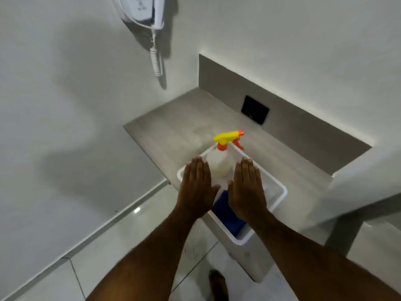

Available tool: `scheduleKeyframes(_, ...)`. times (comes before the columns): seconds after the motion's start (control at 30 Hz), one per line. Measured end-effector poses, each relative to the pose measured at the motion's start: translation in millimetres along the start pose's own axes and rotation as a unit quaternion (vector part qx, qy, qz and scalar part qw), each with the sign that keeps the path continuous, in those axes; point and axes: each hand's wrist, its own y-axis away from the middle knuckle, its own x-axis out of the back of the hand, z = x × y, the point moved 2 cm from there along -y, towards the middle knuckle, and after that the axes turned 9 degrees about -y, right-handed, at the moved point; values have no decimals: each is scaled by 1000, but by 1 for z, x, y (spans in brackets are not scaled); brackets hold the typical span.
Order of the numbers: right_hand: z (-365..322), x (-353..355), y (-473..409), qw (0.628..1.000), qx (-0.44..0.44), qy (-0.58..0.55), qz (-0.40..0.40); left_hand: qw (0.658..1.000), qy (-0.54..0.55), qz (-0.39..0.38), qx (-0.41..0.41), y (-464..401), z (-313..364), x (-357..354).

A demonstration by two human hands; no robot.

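Hands out flat over the work: left hand (196,185) and right hand (247,187) side by side, palms down, fingers straight and held together, thumbs angled toward each other, gripping nothing. Whether either palm touches what lies below cannot be told from this angle. Beneath them sits a white plastic bin (281,197) on the near end of a grey ledge (184,127), close to its edge. A spray bottle (219,162) stands upright in the far corner of the bin, showing between the fingertips, its yellow-and-orange trigger head pointing right. A blue cloth (225,211) lies in the near part, between the wrists. The bin looks thin-walled and light, fairly stiff but likely to flex if lifted by one side. Best taken by the rim on two opposite sides, one hand each, and kept level so the bottle does not tip. The bottle is smooth translucent plastic, probably the heaviest item if it holds liquid, and possibly slick. The neck just under the trigger looks the surest hold. The cloth is soft and limp and can be pinched anywhere. Count: two hands, one bin, one spray bottle, one cloth. Also one black plate (255,109) on the low wall behind the ledge, and one white wall unit (141,9) with a coiled cord far left.
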Motion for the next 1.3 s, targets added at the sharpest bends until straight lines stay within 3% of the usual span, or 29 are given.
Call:
scheduleKeyframes(0.1, 21, -15, 15, 997, -54, 1, -46, 998, -3, -51, -24, 0, 20, -23)
scheduleKeyframes(0.17, 30, -25, 21, 991, -78, 2, -105, 991, -37, -96, -83, -3, 29, -31)
scheduleKeyframes(0.27, 33, -28, 15, 976, -98, 18, -193, 972, -40, -194, -129, -13, 37, -37)
scheduleKeyframes(0.37, 36, -28, 8, 961, -130, 24, -245, 956, 4, -279, -87, -21, 43, -45)
scheduleKeyframes(0.47, 36, -28, -3, 946, -171, -22, -276, 932, 140, -335, -6, -31, 42, -47)
scheduleKeyframes(0.53, 38, -24, -9, 933, -198, -71, -293, 922, 200, -330, 20, -39, 36, -38)
scheduleKeyframes(0.63, 28, -10, -17, 938, -194, -144, -250, 932, 226, -281, 27, -43, 15, -12)
scheduleKeyframes(0.8, -49, 17, -39, 962, -91, -214, -144, 967, 211, -138, 30, -17, -52, 47)
scheduleKeyframes(0.9, -114, 12, -43, 963, -28, -243, -113, 966, 238, -45, 89, 23, -108, 63)
scheduleKeyframes(0.97, -155, -7, -37, 961, 1, -250, -121, 958, 248, -24, 144, 55, -144, 55)
scheduleKeyframes(1.1, -196, -93, 2, 944, 0, -260, -205, 940, 253, -95, 210, 114, -192, -18)
scheduleKeyframes(1.3, -133, -318, 92, 919, -79, -270, -275, 898, 292, -212, 251, 184, -203, -262)
